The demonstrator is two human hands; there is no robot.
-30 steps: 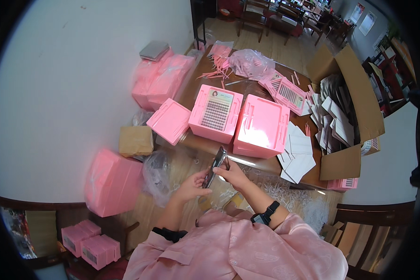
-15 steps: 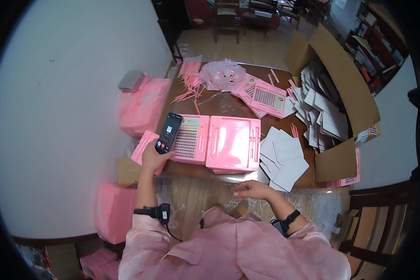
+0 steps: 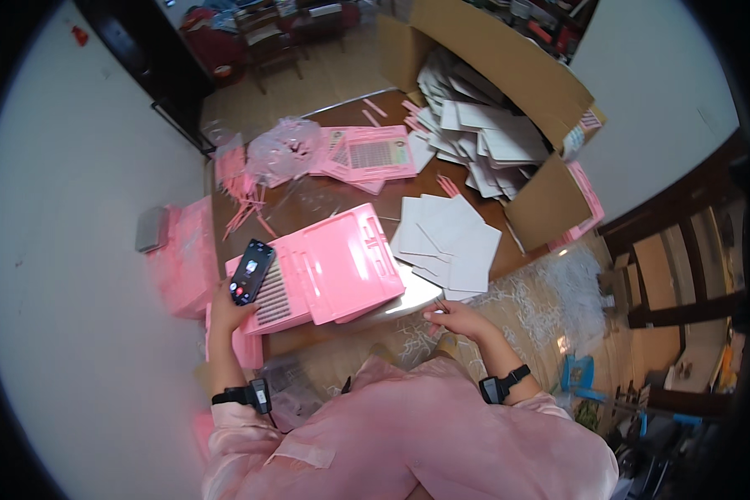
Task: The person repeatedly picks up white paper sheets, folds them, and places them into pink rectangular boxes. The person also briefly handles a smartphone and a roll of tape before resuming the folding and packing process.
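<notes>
My left hand (image 3: 227, 312) is closed round a dark smartphone (image 3: 253, 272) with a lit screen, above a pink case (image 3: 272, 310) that holds rows of small dark tufts like false lashes. Beside that case, on its right, lies a stack of glossy pink cases or trays (image 3: 342, 258). In front of the table edge is my right hand (image 3: 461, 320), its thumb and fingers pinched together. A thin dark sliver shows at those fingertips, too small to name. White cards or flat envelopes (image 3: 450, 242) lie fanned out on the table beyond this hand.
A large open cardboard box (image 3: 550, 212) full of white flat pieces stands at the far right of the brown table (image 3: 308, 208). Further back are a clear plastic bag (image 3: 285, 150), pink sticks (image 3: 240, 204) and more pink cases (image 3: 379, 157). Wrapped pink bundles (image 3: 183, 258) stand by the left wall.
The view has turned, so the table and its things appear shifted left and tilted. The phone is still in my left hand, and my right hand stays pinched near the table's front edge.
</notes>
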